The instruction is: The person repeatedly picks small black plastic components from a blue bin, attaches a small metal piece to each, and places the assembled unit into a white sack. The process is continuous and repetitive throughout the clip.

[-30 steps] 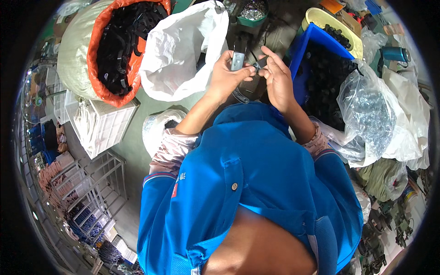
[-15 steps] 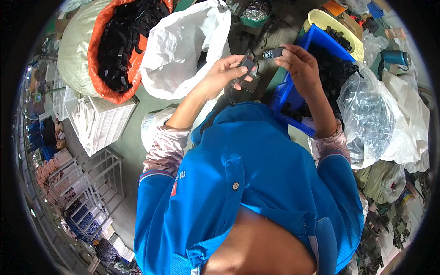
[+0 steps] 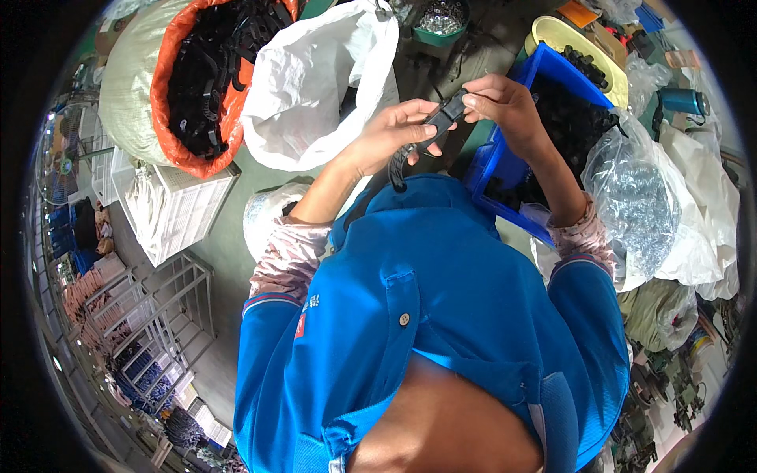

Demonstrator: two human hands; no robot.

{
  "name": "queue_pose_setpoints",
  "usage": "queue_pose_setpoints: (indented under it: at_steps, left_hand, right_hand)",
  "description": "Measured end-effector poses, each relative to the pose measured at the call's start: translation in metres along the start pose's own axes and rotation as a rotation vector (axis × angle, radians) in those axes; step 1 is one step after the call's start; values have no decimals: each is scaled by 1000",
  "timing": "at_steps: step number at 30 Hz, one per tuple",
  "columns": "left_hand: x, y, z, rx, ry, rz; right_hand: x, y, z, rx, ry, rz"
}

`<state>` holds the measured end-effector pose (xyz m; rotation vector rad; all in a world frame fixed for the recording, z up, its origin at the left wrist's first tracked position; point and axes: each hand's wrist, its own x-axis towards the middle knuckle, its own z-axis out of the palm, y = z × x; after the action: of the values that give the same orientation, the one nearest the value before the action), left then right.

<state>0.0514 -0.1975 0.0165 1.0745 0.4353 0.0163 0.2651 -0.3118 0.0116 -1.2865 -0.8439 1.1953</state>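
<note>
My left hand (image 3: 385, 138) is closed around a black plastic part (image 3: 446, 118), thumb on top. A curved, ribbed black tail (image 3: 397, 172) hangs from its near end, beside my blue shirt. My right hand (image 3: 509, 114) is closed in a pinch at the part's far end, where the small black piece with a metal spring was brought. My fingertips hide most of that small piece, and I cannot tell how far it sits in the larger part. Both hands meet in front of my chest, between the white sack and the blue bin.
To the left, an orange-lined sack (image 3: 160, 102) holds black curved parts, beside an open white sack (image 3: 272, 102). On the right stand a blue bin (image 3: 493, 162) of black parts and a yellow tub (image 3: 544, 30). A green bowl (image 3: 438, 38) holds small metal pieces. Clear plastic bags (image 3: 635, 197) lie at far right.
My right hand has moved left and brought the small spring piece against the black plastic part in my left hand. The larger part has tilted and shifted slightly to the right.
</note>
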Motion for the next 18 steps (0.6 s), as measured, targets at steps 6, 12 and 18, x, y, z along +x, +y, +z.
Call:
queue_pose_setpoints:
  at_steps: [6, 12, 18]
  left_hand:
    - [6, -3, 0, 31, 4, -6]
    - [15, -10, 18, 525, 231, 193]
    - [20, -24, 14, 534, 188, 234]
  right_hand:
    - [-12, 9, 12, -85, 33, 43]
    - [-36, 32, 23, 111, 196, -21]
    - [-66, 49, 43, 229, 275, -75]
